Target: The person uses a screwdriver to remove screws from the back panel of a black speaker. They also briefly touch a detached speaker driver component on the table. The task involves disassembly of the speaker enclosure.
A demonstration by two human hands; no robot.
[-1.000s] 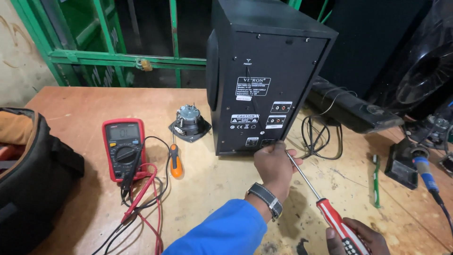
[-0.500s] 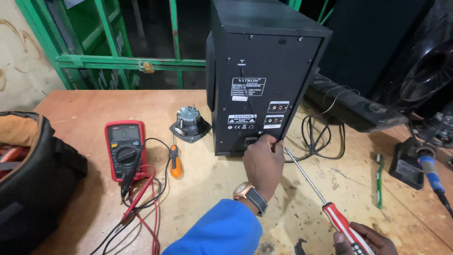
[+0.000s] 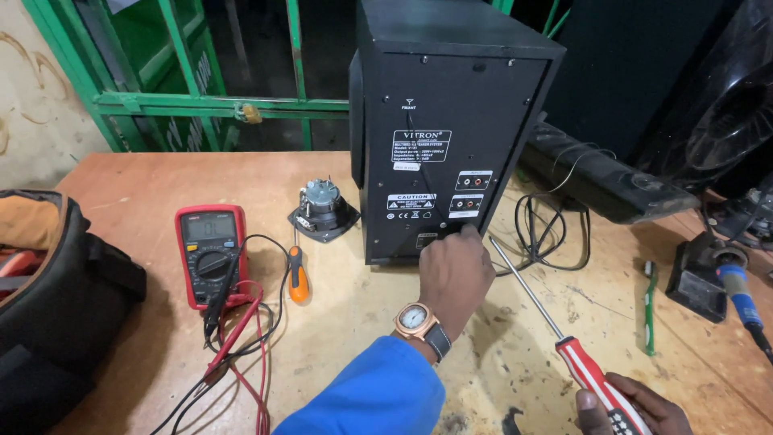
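Observation:
A black speaker box (image 3: 451, 121) stands upright on the wooden bench with its back panel toward me. My left hand (image 3: 455, 270), in a blue sleeve with a wristwatch, rests against the bottom edge of that panel with the fingers curled; the fingertips are hidden. My right hand (image 3: 636, 407) at the bottom right grips the red and white handle of a long screwdriver (image 3: 555, 326). Its thin shaft slants up to the left, and the tip sits just right of my left hand, near the panel's lower right corner.
A red multimeter (image 3: 211, 254) with red and black leads lies at the left, next to an orange-handled screwdriver (image 3: 299, 274) and a small loose speaker driver (image 3: 322, 211). A black bag (image 3: 56, 314) fills the left edge. Coiled black cable (image 3: 555, 234), a green tool (image 3: 649, 306) and a soldering iron (image 3: 737, 294) lie at the right.
My left wrist has turned so that the watch face shows, with the hand still at the panel's lower edge. The screwdriver stays angled toward the same corner.

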